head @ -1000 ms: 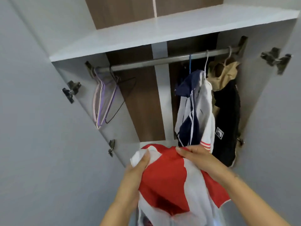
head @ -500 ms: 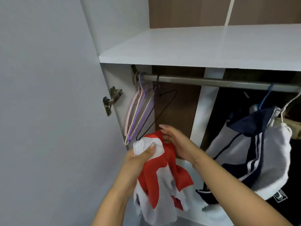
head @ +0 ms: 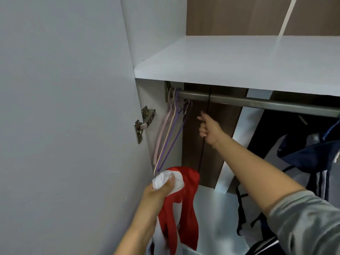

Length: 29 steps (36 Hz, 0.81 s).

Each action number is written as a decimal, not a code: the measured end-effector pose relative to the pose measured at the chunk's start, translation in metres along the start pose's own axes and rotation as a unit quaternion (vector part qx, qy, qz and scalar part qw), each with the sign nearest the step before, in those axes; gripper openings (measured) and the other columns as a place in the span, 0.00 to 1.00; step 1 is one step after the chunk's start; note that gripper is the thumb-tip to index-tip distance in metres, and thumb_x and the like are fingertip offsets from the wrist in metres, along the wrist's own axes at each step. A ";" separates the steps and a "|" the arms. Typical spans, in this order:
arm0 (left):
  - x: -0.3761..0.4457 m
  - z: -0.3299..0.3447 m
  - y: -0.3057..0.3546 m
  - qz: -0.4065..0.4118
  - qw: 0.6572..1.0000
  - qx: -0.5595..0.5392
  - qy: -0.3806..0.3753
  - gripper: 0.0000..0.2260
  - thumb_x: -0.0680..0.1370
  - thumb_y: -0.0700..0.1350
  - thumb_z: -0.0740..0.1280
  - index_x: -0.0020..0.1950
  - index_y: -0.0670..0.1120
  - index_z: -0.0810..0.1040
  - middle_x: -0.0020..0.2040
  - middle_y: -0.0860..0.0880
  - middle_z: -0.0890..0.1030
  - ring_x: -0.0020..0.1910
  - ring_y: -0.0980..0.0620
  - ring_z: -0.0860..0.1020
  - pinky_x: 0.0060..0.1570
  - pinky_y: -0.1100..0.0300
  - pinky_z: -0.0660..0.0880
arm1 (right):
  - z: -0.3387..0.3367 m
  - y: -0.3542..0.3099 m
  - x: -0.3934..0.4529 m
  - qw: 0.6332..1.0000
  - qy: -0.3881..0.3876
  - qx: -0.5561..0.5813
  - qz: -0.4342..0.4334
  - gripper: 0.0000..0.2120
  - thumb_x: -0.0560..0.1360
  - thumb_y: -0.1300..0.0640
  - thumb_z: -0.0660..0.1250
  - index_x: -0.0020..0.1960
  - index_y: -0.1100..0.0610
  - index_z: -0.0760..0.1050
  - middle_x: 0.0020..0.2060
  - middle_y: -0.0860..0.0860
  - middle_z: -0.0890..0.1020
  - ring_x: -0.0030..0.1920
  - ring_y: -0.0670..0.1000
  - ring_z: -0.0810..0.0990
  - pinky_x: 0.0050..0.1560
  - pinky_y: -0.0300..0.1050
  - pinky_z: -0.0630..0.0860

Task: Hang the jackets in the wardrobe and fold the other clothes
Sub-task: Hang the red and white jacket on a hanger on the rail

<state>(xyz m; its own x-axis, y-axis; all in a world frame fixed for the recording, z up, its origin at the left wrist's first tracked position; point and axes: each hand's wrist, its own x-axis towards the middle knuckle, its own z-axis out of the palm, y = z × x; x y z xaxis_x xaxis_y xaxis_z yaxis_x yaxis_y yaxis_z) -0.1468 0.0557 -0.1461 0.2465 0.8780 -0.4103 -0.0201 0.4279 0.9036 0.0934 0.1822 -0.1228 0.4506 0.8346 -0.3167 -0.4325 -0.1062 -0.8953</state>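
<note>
My left hand (head: pixel 158 192) grips a red and white jacket (head: pixel 185 208) by a bunched white part, and the rest hangs down below my fist. My right hand (head: pixel 209 128) is stretched up into the wardrobe, its fingers curled round the thin black wire hanger (head: pixel 201 155) that hangs from the metal rail (head: pixel 257 103). The hanger's hook is still over the rail. Several pink and purple hangers (head: pixel 169 137) hang at the rail's left end, just left of my right hand.
A navy and white jacket (head: pixel 312 150) hangs at the right of the rail. A white shelf (head: pixel 239 61) runs right above the rail. The open grey door (head: pixel 64 126) with its metal hinge (head: pixel 144 122) fills the left side.
My right hand let go of the red jacket and rose to take hold of the black hanger. My left hand now holds the jacket alone, lower down. The view has come closer to the rail's left end.
</note>
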 end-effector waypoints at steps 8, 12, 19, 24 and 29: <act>0.002 0.020 -0.018 -0.019 1.000 0.022 -0.006 0.12 0.73 0.51 0.72 0.52 0.45 0.83 0.43 0.44 0.86 0.43 0.48 0.85 0.53 0.52 0.79 | -0.071 -0.012 -0.021 0.994 0.015 -0.100 -0.049 0.15 0.80 0.45 0.61 0.40 0.54 0.67 0.19 0.44 0.62 0.19 0.43 0.58 0.18 0.35 0.56; -0.010 0.039 -0.026 -0.003 0.999 0.033 0.002 0.12 0.74 0.49 0.72 0.54 0.44 0.82 0.44 0.45 0.86 0.45 0.48 0.85 0.53 0.53 0.79 | -0.093 -0.038 -0.030 0.984 0.011 -0.154 -0.091 0.18 0.80 0.46 0.63 0.36 0.53 0.64 0.18 0.44 0.61 0.18 0.43 0.57 0.19 0.35 0.54; -0.039 0.063 -0.033 0.014 1.000 0.015 0.018 0.12 0.75 0.47 0.71 0.55 0.43 0.82 0.46 0.44 0.86 0.47 0.46 0.84 0.54 0.53 0.79 | -0.123 -0.039 -0.063 0.958 0.001 -0.260 -0.118 0.28 0.73 0.35 0.67 0.23 0.48 0.59 0.18 0.45 0.61 0.18 0.44 0.60 0.22 0.36 0.60; -0.054 0.066 -0.026 0.042 0.999 -0.013 0.021 0.09 0.77 0.46 0.69 0.52 0.42 0.82 0.44 0.43 0.86 0.42 0.49 0.85 0.39 0.60 0.80 | -0.171 0.021 -0.105 0.950 0.058 -0.284 -0.119 0.27 0.78 0.38 0.61 0.24 0.51 0.66 0.15 0.43 0.69 0.18 0.39 0.69 0.32 0.40 0.65; -0.063 0.064 -0.019 0.040 0.998 -0.046 0.036 0.06 0.80 0.44 0.66 0.49 0.42 0.79 0.35 0.47 0.85 0.32 0.55 0.83 0.28 0.66 0.77 | -0.223 0.067 -0.167 0.975 0.028 -0.206 -0.079 0.24 0.80 0.48 0.62 0.26 0.53 0.66 0.18 0.44 0.67 0.21 0.42 0.69 0.29 0.32 0.69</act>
<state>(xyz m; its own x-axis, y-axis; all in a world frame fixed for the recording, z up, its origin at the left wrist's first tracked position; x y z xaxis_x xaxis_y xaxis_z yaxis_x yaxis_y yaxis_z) -0.0995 -0.0215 -0.1292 0.1713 0.9219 -0.3475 -0.1257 0.3703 0.9204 0.1631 -0.0844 -0.1999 0.5336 0.8283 -0.1707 -0.0097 -0.1958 -0.9806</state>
